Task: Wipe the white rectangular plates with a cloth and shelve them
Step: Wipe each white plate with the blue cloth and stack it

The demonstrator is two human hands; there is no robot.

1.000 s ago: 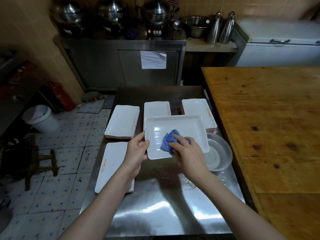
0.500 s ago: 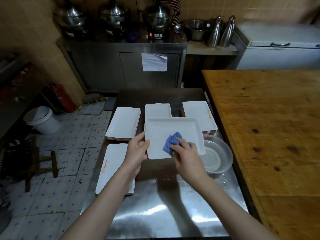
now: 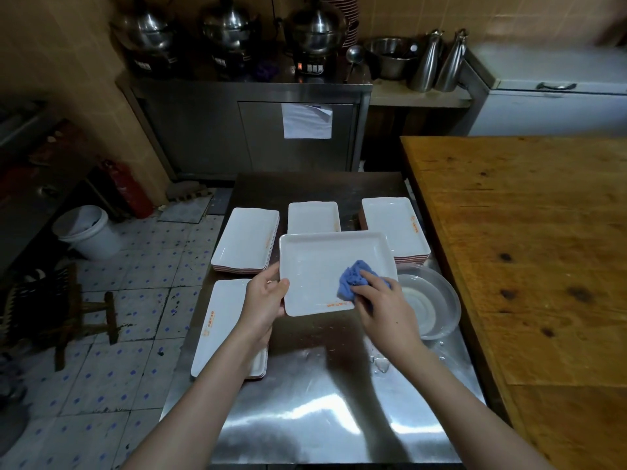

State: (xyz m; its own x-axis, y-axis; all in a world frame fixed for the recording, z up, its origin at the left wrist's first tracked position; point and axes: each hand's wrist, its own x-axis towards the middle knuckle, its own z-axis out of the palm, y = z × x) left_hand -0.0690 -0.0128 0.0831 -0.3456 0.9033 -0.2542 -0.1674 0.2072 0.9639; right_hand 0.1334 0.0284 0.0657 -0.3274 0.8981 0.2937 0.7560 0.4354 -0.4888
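My left hand (image 3: 265, 300) grips the left edge of a white rectangular plate (image 3: 315, 266), held above the steel table (image 3: 322, 401). On the plate's near right corner my right hand (image 3: 383, 307) presses a crumpled blue cloth (image 3: 354, 283). Stacks of white rectangular plates lie around: one at the back left (image 3: 246, 240), one at the back middle (image 3: 312, 217), one at the back right (image 3: 393, 225), and one at the near left (image 3: 220, 323), partly under my left forearm.
A clear bowl (image 3: 431, 300) holding water sits right of the held plate, with water drops on the steel near it. A wooden table (image 3: 529, 249) runs along the right. A steel cabinet (image 3: 251, 130) with pots stands behind. A white bucket (image 3: 86, 232) and a stool (image 3: 84, 310) stand on the tiled floor at left.
My right hand slid the blue cloth from the plate's middle toward its near right corner. My left hand keeps its grip on the left edge.
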